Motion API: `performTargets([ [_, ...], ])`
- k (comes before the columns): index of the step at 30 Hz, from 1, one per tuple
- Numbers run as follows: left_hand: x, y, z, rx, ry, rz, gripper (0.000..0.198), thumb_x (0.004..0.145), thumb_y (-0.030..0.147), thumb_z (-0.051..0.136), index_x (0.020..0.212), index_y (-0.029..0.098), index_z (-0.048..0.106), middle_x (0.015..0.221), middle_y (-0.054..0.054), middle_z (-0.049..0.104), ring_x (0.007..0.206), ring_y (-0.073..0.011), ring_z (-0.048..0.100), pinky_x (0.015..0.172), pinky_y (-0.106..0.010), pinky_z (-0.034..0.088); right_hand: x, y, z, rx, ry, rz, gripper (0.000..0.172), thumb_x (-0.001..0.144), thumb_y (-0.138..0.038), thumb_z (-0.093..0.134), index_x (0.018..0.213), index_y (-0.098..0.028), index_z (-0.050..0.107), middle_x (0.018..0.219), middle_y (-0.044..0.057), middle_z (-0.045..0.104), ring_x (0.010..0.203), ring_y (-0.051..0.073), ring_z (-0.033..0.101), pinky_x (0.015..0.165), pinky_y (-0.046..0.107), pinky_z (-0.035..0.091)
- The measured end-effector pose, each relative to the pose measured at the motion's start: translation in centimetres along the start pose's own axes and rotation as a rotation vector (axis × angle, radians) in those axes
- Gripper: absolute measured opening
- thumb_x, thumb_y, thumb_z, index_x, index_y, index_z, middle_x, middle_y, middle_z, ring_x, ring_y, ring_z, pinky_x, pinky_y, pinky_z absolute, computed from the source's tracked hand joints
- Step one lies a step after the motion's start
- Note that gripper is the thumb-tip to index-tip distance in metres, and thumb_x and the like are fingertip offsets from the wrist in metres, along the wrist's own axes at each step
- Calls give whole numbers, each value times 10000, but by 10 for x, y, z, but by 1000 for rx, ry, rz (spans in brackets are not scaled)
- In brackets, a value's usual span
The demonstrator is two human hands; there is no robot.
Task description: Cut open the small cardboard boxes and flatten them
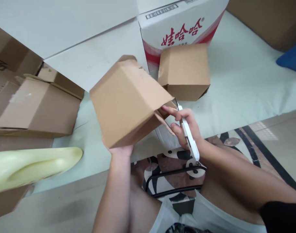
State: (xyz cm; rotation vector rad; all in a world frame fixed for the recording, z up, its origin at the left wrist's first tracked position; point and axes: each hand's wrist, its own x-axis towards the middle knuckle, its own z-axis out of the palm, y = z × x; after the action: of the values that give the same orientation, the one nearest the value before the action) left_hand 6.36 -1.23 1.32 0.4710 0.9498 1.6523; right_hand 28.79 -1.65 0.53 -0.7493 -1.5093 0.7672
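My left hand (120,149) holds a brown cardboard box (126,100) from underneath, tilted with its open end toward the right; most of the fingers are hidden behind it. My right hand (184,124) grips a white utility knife (189,137), its tip at the box's loose flap (166,111), with my forefinger stretched onto that flap. A second, smaller closed cardboard box (184,71) stands just behind on the pale green mat (247,87).
A white carton with red lettering (179,26) stands at the back. Flattened and open cardboard boxes (38,106) lie at the left. A pale yellow plastic object (33,163) sticks in from the left. A blue thing (292,58) is at far right. A black metal frame (172,181) is between my legs.
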Motion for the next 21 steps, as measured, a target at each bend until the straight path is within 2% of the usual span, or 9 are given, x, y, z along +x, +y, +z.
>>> performTargets([
  [2, -1, -2, 2, 5, -35, -37, 423, 796, 622, 638, 998, 259, 717, 1045, -92, 747, 1051, -314, 689, 818, -402, 578, -2, 1, 1, 24, -50, 7, 131, 948, -209, 529, 995, -293, 441, 1015, 20, 728, 957, 203, 714, 820, 387, 563],
  [4, -2, -5, 3, 20, -32, -82, 463, 757, 634, 635, 987, 244, 729, 1009, -97, 748, 947, -298, 702, 705, -368, 576, -4, 2, 0, 7, -135, 47, 154, 912, -177, 532, 975, -290, 448, 792, -33, 639, 696, 156, 624, 662, 316, 511],
  [5, -1, -7, 3, 32, -23, -109, 473, 748, 633, 628, 985, 237, 732, 993, -96, 748, 902, -289, 704, 666, -357, 571, -5, 3, 0, -8, -159, 72, 164, 895, -162, 530, 963, -286, 448, 736, -48, 595, 632, 141, 572, 620, 296, 480],
  [8, 1, -11, 0, 57, 30, -144, 427, 766, 595, 618, 945, 222, 721, 894, -77, 738, 773, -256, 697, 586, -331, 552, -7, 5, -1, -58, -143, 139, 144, 881, -164, 516, 939, -277, 449, 735, -43, 577, 599, 131, 521, 590, 287, 439],
  [11, 3, -8, -5, 74, 27, -164, 447, 787, 636, 637, 902, 209, 704, 815, -65, 719, 681, -228, 681, 545, -311, 537, -5, 6, -2, -147, -99, 133, 123, 879, -169, 507, 924, -274, 460, 784, -28, 610, 615, 140, 534, 640, 320, 447],
  [15, 4, 5, -12, 105, -13, -203, 674, 746, 827, 624, 1050, 233, 726, 948, -105, 764, 824, -296, 740, 657, -383, 607, 1, 3, -4, -300, -175, -192, 169, 832, -127, 538, 899, -267, 471, 755, -33, 634, 685, 173, 614, 741, 366, 413],
  [17, 6, 10, -17, 130, 67, -229, 679, 744, 832, 634, 1061, 241, 738, 953, -106, 776, 854, -300, 749, 670, -379, 617, 2, -3, -4, -347, -228, -360, 180, 808, -122, 551, 882, -263, 467, 723, -36, 620, 671, 171, 607, 727, 357, 378],
  [19, 8, 15, -22, 163, 154, -271, 672, 758, 823, 630, 1049, 230, 751, 949, -106, 786, 851, -292, 754, 676, -373, 624, 1, -11, -4, -352, -261, -444, 183, 794, -123, 551, 861, -261, 451, 699, -39, 599, 632, 157, 568, 709, 355, 360],
  [21, 10, 19, -27, 207, 173, -281, 685, 781, 823, 602, 1068, 221, 755, 960, -106, 791, 858, -299, 758, 717, -397, 632, -3, -19, -5, -308, -281, -507, 165, 818, -155, 563, 841, -262, 439, 659, -49, 570, 610, 155, 547, 710, 366, 355],
])
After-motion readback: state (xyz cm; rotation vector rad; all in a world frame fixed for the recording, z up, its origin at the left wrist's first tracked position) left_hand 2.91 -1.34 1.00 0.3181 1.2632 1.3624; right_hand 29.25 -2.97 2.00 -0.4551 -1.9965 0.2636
